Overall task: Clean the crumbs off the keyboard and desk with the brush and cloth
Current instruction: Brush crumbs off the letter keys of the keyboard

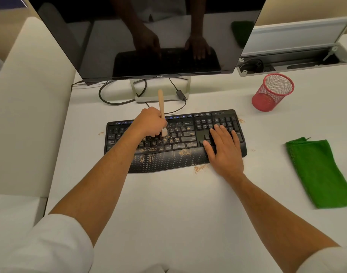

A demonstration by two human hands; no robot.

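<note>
A black keyboard lies on the white desk, strewn with tan crumbs on its keys and palm rest. My left hand grips a wooden-handled brush, held upright with its pale bristles down on the middle keys. My right hand lies flat with straight fingers on the keyboard's right end, over the number pad. More crumbs sit on the desk at the front edge of the keyboard, and small patches lie at its left and far right corners. A folded green cloth rests on the desk to the right, untouched.
A dark monitor on a silver stand rises behind the keyboard, with cables looping around the stand. A red mesh cup stands at the back right. An open cable tray lies behind it.
</note>
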